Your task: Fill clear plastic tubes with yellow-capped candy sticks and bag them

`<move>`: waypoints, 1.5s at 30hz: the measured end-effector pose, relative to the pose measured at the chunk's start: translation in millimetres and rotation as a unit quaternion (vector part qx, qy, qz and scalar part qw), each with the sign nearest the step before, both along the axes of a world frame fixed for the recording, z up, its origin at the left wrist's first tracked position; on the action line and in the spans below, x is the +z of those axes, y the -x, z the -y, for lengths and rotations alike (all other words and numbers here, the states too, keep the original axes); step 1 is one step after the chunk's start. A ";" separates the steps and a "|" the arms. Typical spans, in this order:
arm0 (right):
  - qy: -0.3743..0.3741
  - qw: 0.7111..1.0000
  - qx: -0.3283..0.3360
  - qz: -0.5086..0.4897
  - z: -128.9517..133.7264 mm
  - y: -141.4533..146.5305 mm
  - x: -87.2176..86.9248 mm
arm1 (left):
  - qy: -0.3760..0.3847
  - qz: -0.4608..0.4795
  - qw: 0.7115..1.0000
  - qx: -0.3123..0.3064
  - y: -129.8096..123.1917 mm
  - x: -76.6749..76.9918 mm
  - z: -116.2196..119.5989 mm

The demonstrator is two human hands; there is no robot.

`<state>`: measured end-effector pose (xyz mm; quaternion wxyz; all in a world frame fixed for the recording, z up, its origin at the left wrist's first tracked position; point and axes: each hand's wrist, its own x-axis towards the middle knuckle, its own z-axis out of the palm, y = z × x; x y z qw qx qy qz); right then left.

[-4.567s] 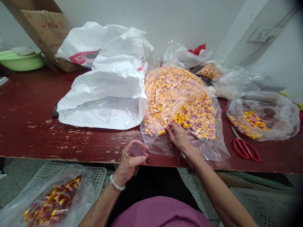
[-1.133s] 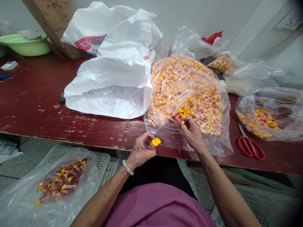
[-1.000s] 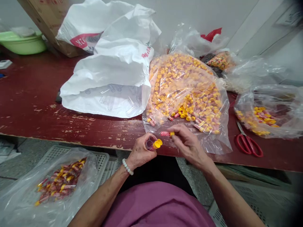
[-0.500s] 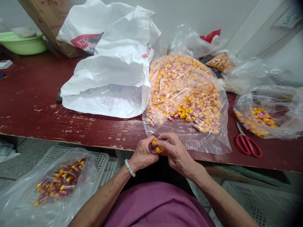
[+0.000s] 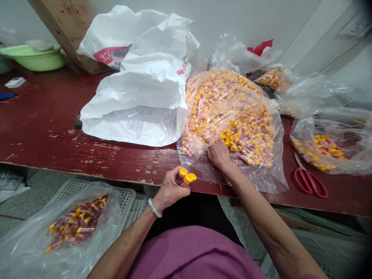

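Note:
My left hand (image 5: 167, 192) is closed around a small bunch of slim tubes with yellow caps (image 5: 186, 177), held upright at the table's front edge. A beaded bracelet (image 5: 155, 208) circles that wrist. My right hand (image 5: 220, 156) reaches into the mouth of a large clear plastic bag (image 5: 270, 184). Its fingers are hidden among many yellow caps with red-and-white printed pieces (image 5: 231, 141). Left of this bag a white sack (image 5: 136, 91) lies with its mouth towards me, and empty clear tubes (image 5: 167, 131) show inside.
Red-handled scissors (image 5: 309, 182) lie at the right, near a smaller clear bag of capped pieces (image 5: 328, 149). Below the table at left, a plastic bag of filled tubes (image 5: 77, 221) rests on a perforated crate (image 5: 128, 197). A green basin (image 5: 35, 58) and a cardboard box (image 5: 69, 35) stand at back left.
My right hand has left the tubes in my left hand and moved forward into the large bag. My left hand has shifted slightly left, still holding the tubes.

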<state>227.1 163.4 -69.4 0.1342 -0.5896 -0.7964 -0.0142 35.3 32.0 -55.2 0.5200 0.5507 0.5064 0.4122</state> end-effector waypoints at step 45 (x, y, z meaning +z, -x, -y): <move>0.064 0.856 0.485 -0.170 165.8 145.2 -10.0 | 0.184 0.369 0.888 0.204 65.1 -28.6 93.8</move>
